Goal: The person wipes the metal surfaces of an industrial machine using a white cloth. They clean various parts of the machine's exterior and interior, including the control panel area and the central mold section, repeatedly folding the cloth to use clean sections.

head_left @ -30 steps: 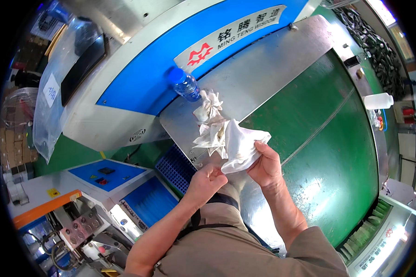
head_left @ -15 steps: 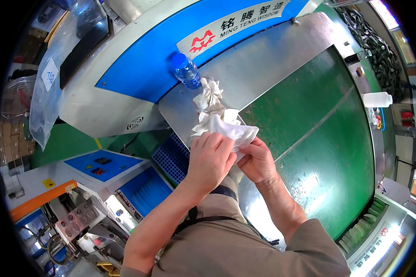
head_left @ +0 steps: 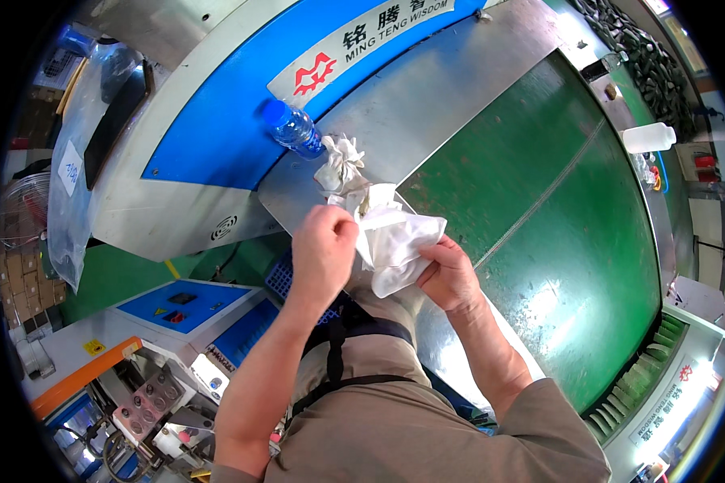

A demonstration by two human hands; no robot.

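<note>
Between my hands a thin white cloth (head_left: 399, 249) is spread out, creased, with its lower corner hanging loose above the metal ledge. My right hand (head_left: 449, 278) pinches the cloth's right edge between thumb and fingers. At its left edge my left hand (head_left: 322, 245) is closed, fingers curled in, back of the hand upward; the fingertips on the cloth are partly hidden. Just beyond lie crumpled white cloths (head_left: 342, 163) on the ledge (head_left: 411, 117), the nearer ones partly covered by the held cloth. A clear bottle with a blue cap (head_left: 294, 129) leans beside them.
A green conveyor belt (head_left: 540, 217) runs along my right side. The machine's blue and white housing (head_left: 217, 121) rises ahead. A white bottle (head_left: 648, 138) sits at the far right edge. Left of me stand another machine (head_left: 177, 310) and a blue plastic crate (head_left: 280, 274).
The cloth, bunched between my fingers before, is now opened out wider. My left hand has moved left and away from my right hand. The whole view has shifted slightly.
</note>
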